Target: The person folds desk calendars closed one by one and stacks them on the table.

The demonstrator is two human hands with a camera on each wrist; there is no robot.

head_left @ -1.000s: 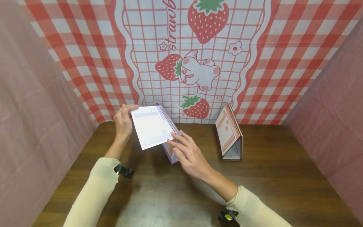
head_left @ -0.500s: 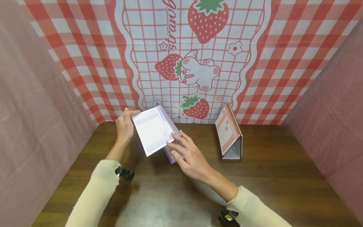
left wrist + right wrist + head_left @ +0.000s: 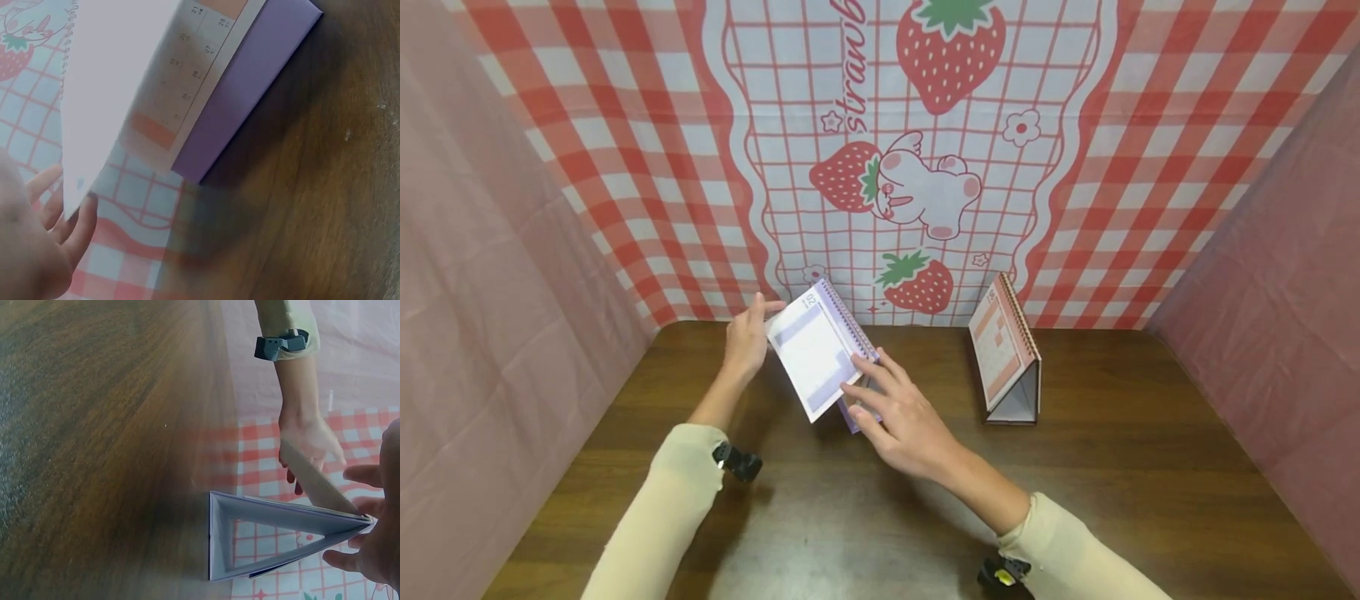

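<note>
A purple desk calendar (image 3: 847, 327) with a spiral-bound top stands on the table, its triangular stand seen end-on in the right wrist view. One page (image 3: 808, 354), marked 02, is lifted away from its left face. My left hand (image 3: 748, 340) pinches the far outer corner of that page between thumb and fingers. Beneath it, the left wrist view shows a page with peach blocks (image 3: 153, 130) and the purple base (image 3: 234, 94). My right hand (image 3: 904, 417) straddles the near end of the spiral edge, fingers on both sides of the top.
A second desk calendar (image 3: 1000, 346), peach-coloured with a dark base, stands to the right. Behind is a red-and-white checked cloth (image 3: 662, 158) with strawberries. Pink cloth (image 3: 1277, 275) closes off both sides. The brown wooden table (image 3: 1120, 467) lies below.
My left hand has moved right and slightly down, bringing the lifted page lower and closer to the calendar's face. My right hand has stayed almost still at the spiral edge.
</note>
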